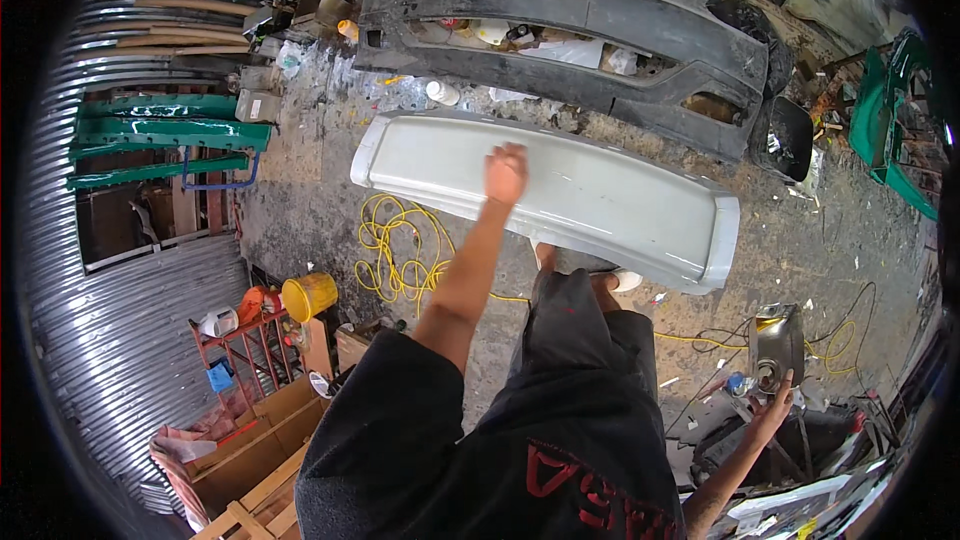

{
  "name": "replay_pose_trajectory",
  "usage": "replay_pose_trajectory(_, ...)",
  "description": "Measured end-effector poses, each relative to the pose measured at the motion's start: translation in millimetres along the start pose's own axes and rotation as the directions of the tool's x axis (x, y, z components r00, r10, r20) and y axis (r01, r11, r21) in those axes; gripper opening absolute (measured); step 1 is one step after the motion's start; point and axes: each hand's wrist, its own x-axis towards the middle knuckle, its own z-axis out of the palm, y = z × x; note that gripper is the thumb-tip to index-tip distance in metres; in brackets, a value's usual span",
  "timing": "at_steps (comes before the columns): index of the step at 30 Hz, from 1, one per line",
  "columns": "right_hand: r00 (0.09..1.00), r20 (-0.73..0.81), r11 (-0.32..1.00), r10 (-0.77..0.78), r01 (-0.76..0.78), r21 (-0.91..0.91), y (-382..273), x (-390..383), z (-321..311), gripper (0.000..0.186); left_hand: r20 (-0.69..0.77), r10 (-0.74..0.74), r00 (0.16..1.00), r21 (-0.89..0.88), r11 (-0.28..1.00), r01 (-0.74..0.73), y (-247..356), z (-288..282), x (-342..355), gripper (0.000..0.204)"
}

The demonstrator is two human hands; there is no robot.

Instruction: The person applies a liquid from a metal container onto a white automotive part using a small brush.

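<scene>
A long, pale grey-white vehicle body panel (610, 202) with turned-up ends lies crosswise in front of me. My left hand (506, 172) is over its left half, with the fingers curled in. Anything inside those fingers is hidden, and I cannot tell whether the hand touches the surface. Low at the right, my right hand (772, 408) is away from the panel, its fingers spread apart. It is close to a boxy, shiny metal container (776, 345) with a round opening, and a small blue-and-white item (740, 384) is beside it. No object shows in that hand.
A big dark grey bumper (590, 0) lies beyond the panel, with a white bottle (442, 93) near it. A yellow cable (390, 250) coils on the floor and runs behind my legs. A yellow bucket (310, 297) and wooden crate (265, 465) stand left; green parts (165, 130) lean on the corrugated wall.
</scene>
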Motion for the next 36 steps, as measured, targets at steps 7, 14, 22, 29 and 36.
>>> replay_pose_trajectory(7, 0.977, -0.061, 0.95, 0.205, -0.184, 0.251, -9, 1, -4, 0.06, 0.243, 0.127, 0.962, -0.541, 0.841, 0.026, 186, 7, -14, 0.017)
replay_pose_trajectory(14, 0.985, -0.007, 0.942, 0.173, -0.163, 0.292, 11, -5, -13, 0.063, 0.007, -0.307, 0.952, -0.557, 0.789, 0.259, -5, -15, 2, 0.013)
replay_pose_trajectory(22, 0.985, -0.051, 0.928, 0.167, -0.14, 0.345, 2, -5, -4, 0.052, -0.088, 0.056, 0.994, 0.083, 0.995, -0.049, 16, -8, -13, 0.014)
replay_pose_trajectory(29, 0.996, 0.014, 0.968, 0.092, -0.092, 0.232, 5, 16, -11, 0.053, 0.028, 0.142, 0.989, -0.404, 0.907, -0.119, 196, 34, -31, 0.018)
replay_pose_trajectory(36, 0.999, 0.044, 0.999, -0.033, 0.035, -0.04, -22, 22, -7, 0.057, -0.016, -0.101, 0.995, -0.466, 0.881, 0.082, 106, 6, -8, 0.011)
